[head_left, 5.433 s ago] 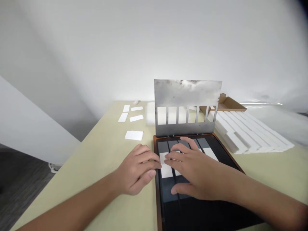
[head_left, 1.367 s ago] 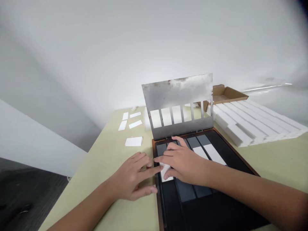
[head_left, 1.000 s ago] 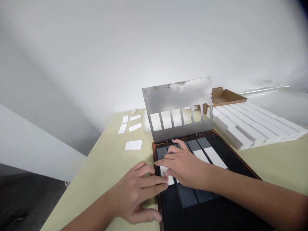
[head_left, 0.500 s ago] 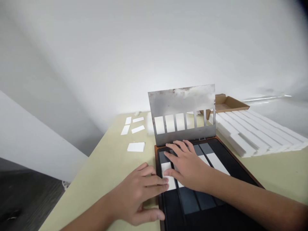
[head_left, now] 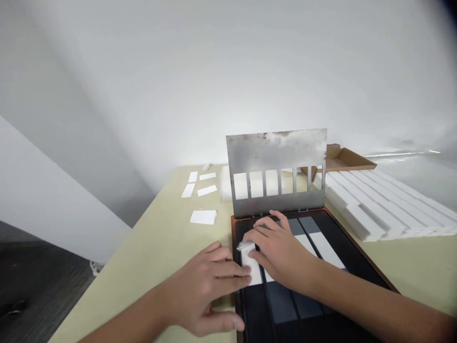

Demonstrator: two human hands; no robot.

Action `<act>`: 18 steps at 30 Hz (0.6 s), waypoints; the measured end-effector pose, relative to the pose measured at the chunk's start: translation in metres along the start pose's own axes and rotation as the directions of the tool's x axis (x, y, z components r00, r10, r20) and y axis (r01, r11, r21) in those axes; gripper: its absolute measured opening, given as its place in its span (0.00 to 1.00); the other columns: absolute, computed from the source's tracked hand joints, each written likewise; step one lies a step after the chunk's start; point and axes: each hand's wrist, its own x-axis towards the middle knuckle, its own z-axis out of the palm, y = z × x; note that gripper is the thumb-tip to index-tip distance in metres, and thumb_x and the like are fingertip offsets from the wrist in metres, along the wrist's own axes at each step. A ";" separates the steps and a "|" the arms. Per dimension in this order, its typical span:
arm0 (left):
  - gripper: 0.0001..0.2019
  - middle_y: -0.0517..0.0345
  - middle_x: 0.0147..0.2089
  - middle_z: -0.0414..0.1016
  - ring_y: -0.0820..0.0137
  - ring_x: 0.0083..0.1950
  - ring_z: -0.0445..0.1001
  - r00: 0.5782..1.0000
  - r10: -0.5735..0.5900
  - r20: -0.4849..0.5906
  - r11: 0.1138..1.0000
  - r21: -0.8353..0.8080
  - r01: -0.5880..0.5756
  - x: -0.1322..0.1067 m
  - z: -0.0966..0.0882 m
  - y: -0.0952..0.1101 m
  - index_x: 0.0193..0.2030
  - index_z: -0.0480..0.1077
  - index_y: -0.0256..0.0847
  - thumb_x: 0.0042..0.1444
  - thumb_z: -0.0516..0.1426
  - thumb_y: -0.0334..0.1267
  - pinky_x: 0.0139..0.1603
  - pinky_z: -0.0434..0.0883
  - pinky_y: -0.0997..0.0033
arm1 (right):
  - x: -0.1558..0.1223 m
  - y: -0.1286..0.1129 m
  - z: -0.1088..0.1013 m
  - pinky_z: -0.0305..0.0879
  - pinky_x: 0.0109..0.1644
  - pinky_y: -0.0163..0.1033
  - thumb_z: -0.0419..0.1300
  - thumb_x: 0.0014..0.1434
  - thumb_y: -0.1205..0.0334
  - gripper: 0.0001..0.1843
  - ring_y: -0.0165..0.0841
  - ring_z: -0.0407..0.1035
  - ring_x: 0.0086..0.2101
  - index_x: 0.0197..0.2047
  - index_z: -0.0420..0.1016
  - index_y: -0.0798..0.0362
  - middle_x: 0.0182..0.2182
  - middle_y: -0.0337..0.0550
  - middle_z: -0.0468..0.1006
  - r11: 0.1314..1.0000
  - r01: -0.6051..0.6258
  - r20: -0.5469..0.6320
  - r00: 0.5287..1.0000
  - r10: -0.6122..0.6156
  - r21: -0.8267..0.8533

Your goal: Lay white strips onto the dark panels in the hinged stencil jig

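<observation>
- The left hand (head_left: 203, 290) is lying low at the tray's near-left edge; its fingers are sitting together and reaching right, their tips touching the long side of a white strip (head_left: 253, 271); it isn't clamping anything, as far as I can see from here;
- The right hand (head_left: 278, 252) is arching over the same strip, its fingers curving across the top end; a white corner is sticking up beside the fingertips (head_left: 250, 237), but I cannot tell whether they are pinching it;
- The white strip is lying lengthwise in the leftmost lane of a black tray (head_left: 357, 246) with a brown rim, between the two hands;
- Two more white pieces (head_left: 324, 250) are lying in lanes to the right, just beyond the right hand;
- A scuffed metal stencil plate (head_left: 274, 152) with a row of rectangular slots is standing up, hinged along the tray's far edge;
- Loose white tiles (head_left: 203, 217) are lying on the pale green table (head_left: 160, 247), left of the plate;
- Long white foam bars (head_left: 378, 205) are lying side by side to the right of the tray, with a cardboard box lid (head_left: 344, 159) sitting behind them;
</observation>
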 end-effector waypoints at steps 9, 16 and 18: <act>0.26 0.42 0.56 0.83 0.58 0.45 0.75 1.000 -0.004 0.000 1.000 -0.007 0.004 -0.001 -0.001 0.000 0.63 0.73 0.37 0.72 0.56 0.57 0.44 0.68 0.56 | -0.003 0.003 0.004 0.31 0.73 0.64 0.61 0.70 0.66 0.09 0.40 0.69 0.49 0.46 0.82 0.45 0.39 0.39 0.84 0.987 0.121 -0.015 0.992 -0.123 -0.108; 0.26 0.41 0.52 0.79 0.57 0.45 0.72 0.999 -0.034 -0.005 0.999 0.002 0.034 -0.005 0.000 -0.001 0.64 0.73 0.40 0.70 0.57 0.57 0.48 0.69 0.54 | -0.006 0.006 0.006 0.29 0.75 0.65 0.62 0.65 0.70 0.11 0.41 0.68 0.48 0.43 0.83 0.45 0.35 0.40 0.82 0.959 0.196 -0.011 0.979 -0.203 -0.207; 0.24 0.42 0.54 0.74 0.57 0.48 0.71 0.997 -0.075 -0.025 0.997 0.007 0.075 -0.006 0.000 -0.001 0.63 0.74 0.44 0.70 0.58 0.57 0.51 0.70 0.53 | -0.006 0.006 0.007 0.28 0.75 0.65 0.61 0.65 0.71 0.12 0.40 0.68 0.48 0.44 0.83 0.46 0.35 0.39 0.82 0.956 0.207 -0.013 0.977 -0.214 -0.206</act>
